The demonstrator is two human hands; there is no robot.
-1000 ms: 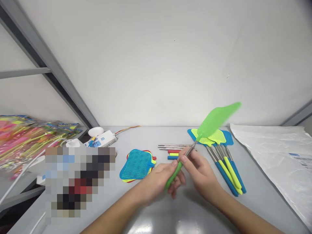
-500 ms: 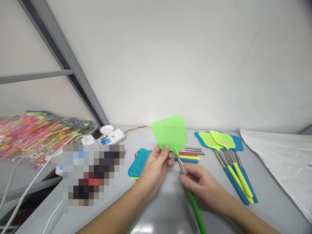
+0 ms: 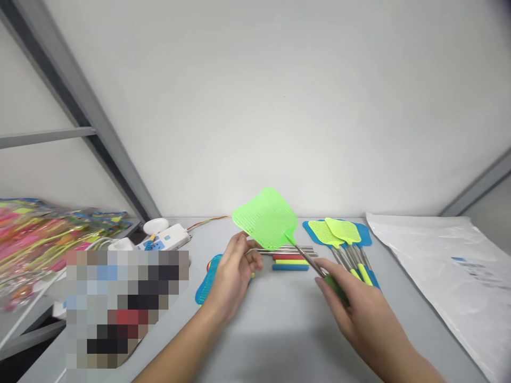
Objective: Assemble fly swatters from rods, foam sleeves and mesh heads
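Observation:
My right hand [image 3: 351, 303] is wrapped round the grip of a green fly swatter [image 3: 266, 218], its mesh head raised and tilted to the left on a thin metal rod. Just below the head, my left hand [image 3: 235, 271] is apart from it, fingers loosely curled but spread, holding nothing. Partly behind that hand lie loose blue swatter heads [image 3: 208, 282]. Metal rods [image 3: 293, 250] and red, yellow and blue grips [image 3: 290, 265] rest behind, near the wall. To the right is a pile of yellow and blue fly swatters [image 3: 343, 234], partly hidden by my right hand.
White plastic sheeting [image 3: 431, 255] covers the table's right side. A power strip [image 3: 171, 236] with cables sits at the back left, beside a blurred-out patch [image 3: 128, 308]. Packaged colourful items [image 3: 35, 239] lie at the far left, by a metal frame [image 3: 99, 143].
My left hand has let go of the swatter head and moved left. My right hand has shifted from the rod to the green grip, and the swatter leans further left. The view has shifted too.

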